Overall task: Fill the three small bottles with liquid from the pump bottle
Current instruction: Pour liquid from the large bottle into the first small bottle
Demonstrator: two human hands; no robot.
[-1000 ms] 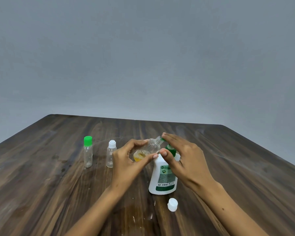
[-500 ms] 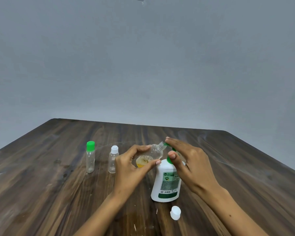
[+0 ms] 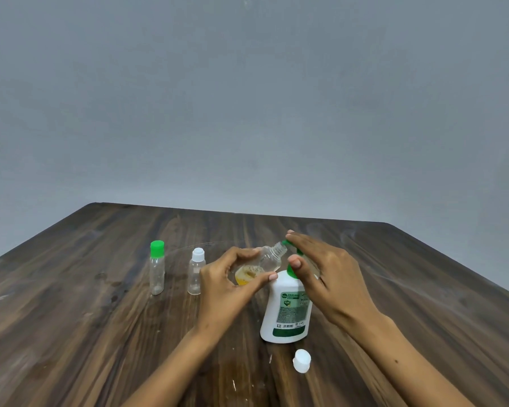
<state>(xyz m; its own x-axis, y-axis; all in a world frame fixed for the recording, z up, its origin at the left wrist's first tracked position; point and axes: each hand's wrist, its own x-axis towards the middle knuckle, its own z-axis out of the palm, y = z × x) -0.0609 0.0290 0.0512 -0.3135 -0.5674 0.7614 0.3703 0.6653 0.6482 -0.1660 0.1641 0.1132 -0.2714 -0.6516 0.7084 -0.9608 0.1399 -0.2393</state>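
Note:
A white pump bottle [image 3: 287, 312] with a green pump head stands on the wooden table [image 3: 71, 333]. My left hand [image 3: 227, 286] grips a small uncapped clear bottle [image 3: 262, 264], tilted with its mouth at the pump spout; yellow liquid sits in its lower part. My right hand [image 3: 326, 277] lies over the green pump head with straight fingers on top and the thumb beside the neck. Two more small clear bottles stand at the left: one with a green cap [image 3: 157, 267], one with a white cap [image 3: 196, 270]. Both look empty.
A loose white cap [image 3: 301, 360] lies on the table just in front of the pump bottle. A small wet smear shows on the wood near the front. The table's far edge meets a plain grey wall.
The view has tilted upward a little, so everything sits lower in the picture. The hands hold the same pose over the pump and the tilted bottle; the liquid level looks about the same.

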